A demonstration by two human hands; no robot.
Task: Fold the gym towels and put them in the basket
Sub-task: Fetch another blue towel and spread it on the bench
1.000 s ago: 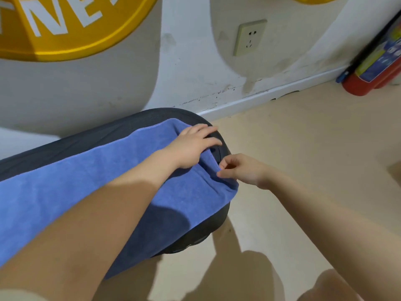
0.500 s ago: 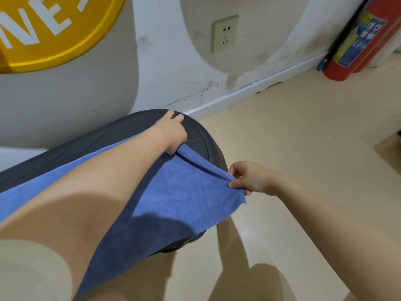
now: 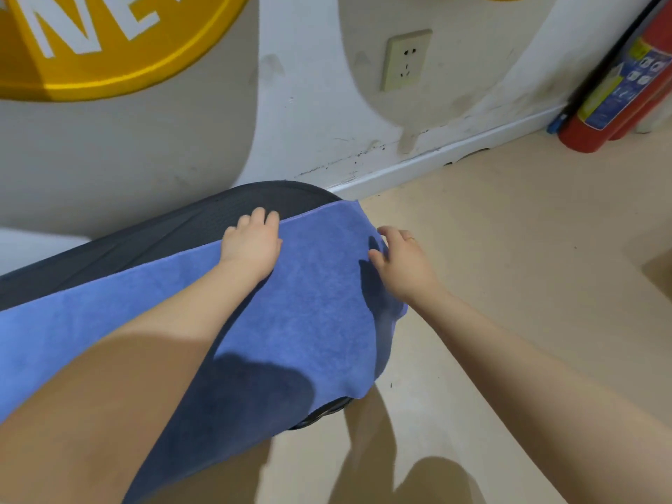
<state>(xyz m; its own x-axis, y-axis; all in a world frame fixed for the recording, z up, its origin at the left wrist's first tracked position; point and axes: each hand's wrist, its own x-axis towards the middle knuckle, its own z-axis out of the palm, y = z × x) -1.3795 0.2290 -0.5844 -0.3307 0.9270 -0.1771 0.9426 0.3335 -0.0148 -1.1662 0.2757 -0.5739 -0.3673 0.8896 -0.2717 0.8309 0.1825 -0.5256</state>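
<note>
A blue towel [image 3: 316, 285] lies spread lengthwise over a dark padded bench [image 3: 218, 212], its right end draping over the bench's rounded end. My left hand [image 3: 252, 241] rests flat on the towel's far edge, fingers reaching onto the bare pad. My right hand [image 3: 402, 263] lies on the towel's right end with fingers spread and relaxed, holding nothing. My left forearm covers much of the towel's middle. No basket is in view.
A wall with a yellow sign [image 3: 91, 41] and a socket [image 3: 405, 60] stands just behind the bench. A red fire extinguisher [image 3: 618, 89] leans in the far right corner. Beige floor [image 3: 509, 249] stretches to the right.
Both hands pinched the towel's end corners, pulled it outward over the bench end, then let go. They now lie flat on the spread towel.
</note>
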